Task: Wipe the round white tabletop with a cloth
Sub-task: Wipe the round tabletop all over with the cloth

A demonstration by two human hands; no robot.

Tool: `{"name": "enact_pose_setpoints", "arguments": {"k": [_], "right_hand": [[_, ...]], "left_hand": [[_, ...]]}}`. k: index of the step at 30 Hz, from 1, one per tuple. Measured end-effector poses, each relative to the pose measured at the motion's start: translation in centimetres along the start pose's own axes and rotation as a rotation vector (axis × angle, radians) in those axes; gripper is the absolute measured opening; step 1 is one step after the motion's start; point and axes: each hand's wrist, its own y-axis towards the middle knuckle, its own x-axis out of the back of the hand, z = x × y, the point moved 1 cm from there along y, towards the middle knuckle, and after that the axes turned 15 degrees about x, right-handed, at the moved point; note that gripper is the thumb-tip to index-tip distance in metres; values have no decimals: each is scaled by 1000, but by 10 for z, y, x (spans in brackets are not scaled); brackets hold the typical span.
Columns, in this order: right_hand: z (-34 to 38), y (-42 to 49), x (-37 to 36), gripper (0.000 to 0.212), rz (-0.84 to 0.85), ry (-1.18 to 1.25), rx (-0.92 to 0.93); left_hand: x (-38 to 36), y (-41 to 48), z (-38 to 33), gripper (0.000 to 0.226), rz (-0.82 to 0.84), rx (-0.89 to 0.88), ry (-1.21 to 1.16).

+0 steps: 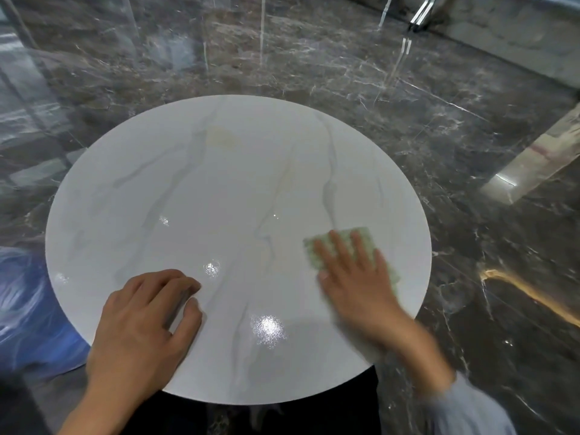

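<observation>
At the far left edge a blue blurred shape (22, 293) sits on the dark marble floor (408, 120); I cannot tell what it is. Next comes the left hand (138, 328), resting on the near-left part of the round white tabletop (219, 183) with fingers loosely bent, fingertips touching the surface and holding nothing (it looks like a steadying hand). Towards the far side of the top lies a faint yellowish patch (219, 138). Further right, near the tabletop's right rim, the pale green cloth (346, 238) lies flat under the right hand (354, 284), whose fingers are spread straight and press it down rather than gripping it. From the cloth, nearly all the tabletop lies to the left and away from the person, so the next stroke probably runs leftward or outward, and the right hand is plainly the one placed to make it.
</observation>
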Motion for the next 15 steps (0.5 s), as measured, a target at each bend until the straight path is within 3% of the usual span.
{"name": "enact_pose_setpoints", "arguments": {"k": [3,6,8,15], "right_hand": [[85,-41,-14,58,-46,65,284],[86,-47,-10,55,10,148,330],[55,-34,-2,53,-18,112,250],[-118,46,26,56,-9,188,-315]], "left_hand": [[0,0,0,23,4,-12,9],[1,0,-2,25,3,-5,18],[2,-1,-4,26,5,-5,21],[3,-1,-5,25,13,6,13]]}}
